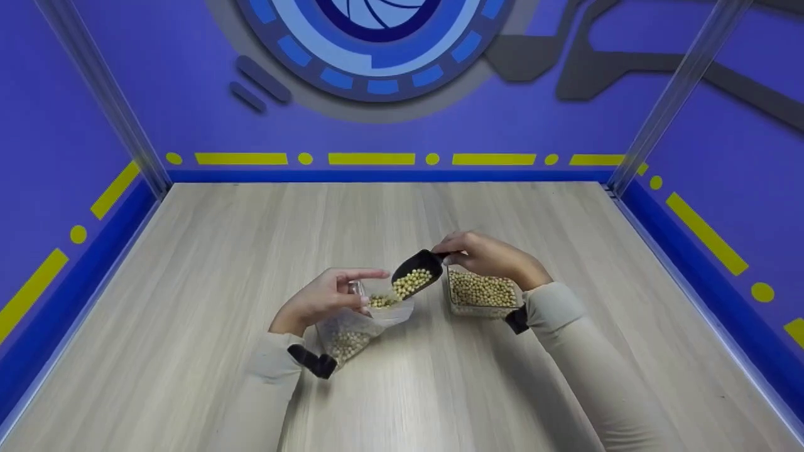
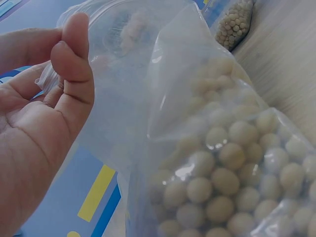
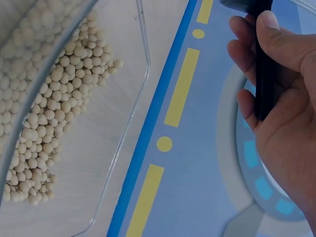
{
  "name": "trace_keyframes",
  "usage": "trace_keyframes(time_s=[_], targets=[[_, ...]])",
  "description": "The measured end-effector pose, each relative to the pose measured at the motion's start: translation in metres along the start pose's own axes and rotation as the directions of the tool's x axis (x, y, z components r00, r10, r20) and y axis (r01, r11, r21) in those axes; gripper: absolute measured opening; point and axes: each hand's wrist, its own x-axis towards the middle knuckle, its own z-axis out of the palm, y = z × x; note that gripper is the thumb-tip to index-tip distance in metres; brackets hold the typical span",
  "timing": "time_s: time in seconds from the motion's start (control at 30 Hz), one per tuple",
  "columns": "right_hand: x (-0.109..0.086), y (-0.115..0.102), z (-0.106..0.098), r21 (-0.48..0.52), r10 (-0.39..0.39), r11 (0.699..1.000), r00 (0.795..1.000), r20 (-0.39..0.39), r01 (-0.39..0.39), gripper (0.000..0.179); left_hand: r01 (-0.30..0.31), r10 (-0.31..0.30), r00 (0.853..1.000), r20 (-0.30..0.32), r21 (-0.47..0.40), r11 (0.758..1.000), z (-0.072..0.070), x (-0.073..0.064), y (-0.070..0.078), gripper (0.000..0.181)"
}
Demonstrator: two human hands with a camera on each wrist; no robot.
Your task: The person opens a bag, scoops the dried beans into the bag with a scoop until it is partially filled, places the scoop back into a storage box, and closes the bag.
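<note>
My left hand [image 1: 321, 298] pinches the rim of a clear zip bag [image 2: 173, 94], thumb and fingers at its mouth. Round, pale soybeans [image 2: 224, 182] fill the lower part of the bag, which slants down toward the table. In my right hand [image 1: 487, 254] is the handle of a black scoop [image 1: 422, 258], fingers and thumb curled round it in the right wrist view. The scoop, tilted to the left, carries soybeans [image 1: 412, 282] with its lip right at the bag's opening. Beneath the right hand stands a clear rectangular container [image 1: 480, 311] of soybeans.
The wood-grain table [image 1: 213, 251] lies under everything. Blue panels with yellow marks [image 1: 370, 159] stand along its back and sides, joined by clear corner posts [image 1: 681, 97]. Black straps [image 1: 312, 361] hang at both wrists.
</note>
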Motion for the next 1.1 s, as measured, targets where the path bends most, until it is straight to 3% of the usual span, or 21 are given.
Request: trace_keyframes(time_s=[0.37,1.1], targets=[[0.0005,-0.0019,-0.0004,-0.038,-0.025,0.999,1.000,-0.014,0.024,0.028,0.000,0.000,1.000,0.001,0.008,1.000,-0.0003,-0.0006,-0.0007,0.055],[-0.0068,0.0017,-0.0073,0.013,0.018,1.000,1.000,-0.025,-0.017,0.029,0.011,-0.011,1.000,-0.006,-0.006,1.000,-0.0003,-0.0007,-0.0012,0.056]])
